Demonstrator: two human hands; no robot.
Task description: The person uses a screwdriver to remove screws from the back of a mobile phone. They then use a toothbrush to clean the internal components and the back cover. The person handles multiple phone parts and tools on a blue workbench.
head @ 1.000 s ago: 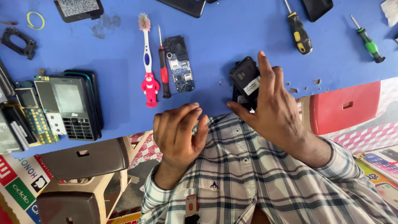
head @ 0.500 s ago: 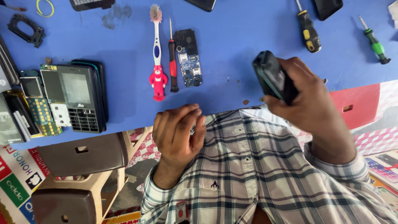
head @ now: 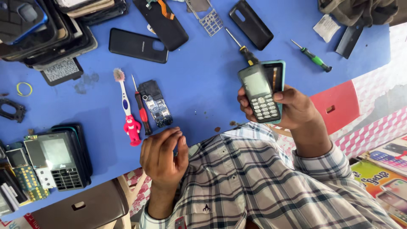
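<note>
Right hand (head: 292, 108) fingers (head: 285, 96) clamp a grey keypad phone (head: 259, 93) with a teal case (head: 277, 74) behind it, held up over the bench (head: 203, 55) near its front edge. Left hand (head: 163, 159) fingers loosely curled, pinched tips, can't tell if anything's in them. Risk: two-piece stack held one-handed, so the case could slide out and drop off the edge. Open blue patch between the bare circuit board (head: 156, 106) and the phone; red-handled screwdriver (head: 141, 108) and toothbrush (head: 127, 106) crowd the left.
</note>
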